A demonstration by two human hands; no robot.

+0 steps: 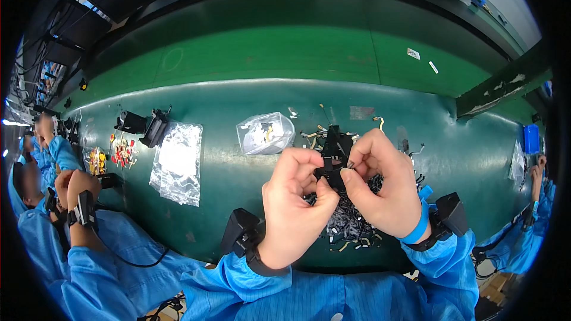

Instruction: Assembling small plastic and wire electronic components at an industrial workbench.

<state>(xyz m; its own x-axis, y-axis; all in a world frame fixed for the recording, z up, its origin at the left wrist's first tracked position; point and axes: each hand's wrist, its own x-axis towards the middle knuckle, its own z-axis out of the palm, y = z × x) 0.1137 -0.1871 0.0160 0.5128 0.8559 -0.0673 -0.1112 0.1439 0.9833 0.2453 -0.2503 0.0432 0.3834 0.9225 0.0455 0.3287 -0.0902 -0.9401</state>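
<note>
Both hands meet over the green bench, closed on one black plastic part point(335, 141) with an upright plate. My left hand point(295, 202) pinches its lower left side between thumb and fingers. On the other side, my right hand point(380, 184) has its thumb and fingertips closed at the part's right edge; a small piece between those fingertips is too small to name. Beneath the hands lies a heap of small black parts point(348, 223), some with yellowish flat ends. More small pieces with yellowish strips point(310, 138) are scattered just behind the held part.
Left of my hands stands a clear bag point(266, 135) with small pieces in it. Farther left lie flat clear bags point(177, 163), black housings point(156, 128) and red and yellow pieces point(123, 151). A co-worker's hands point(76, 187) are at the far left. A green post point(505, 86) rises at right.
</note>
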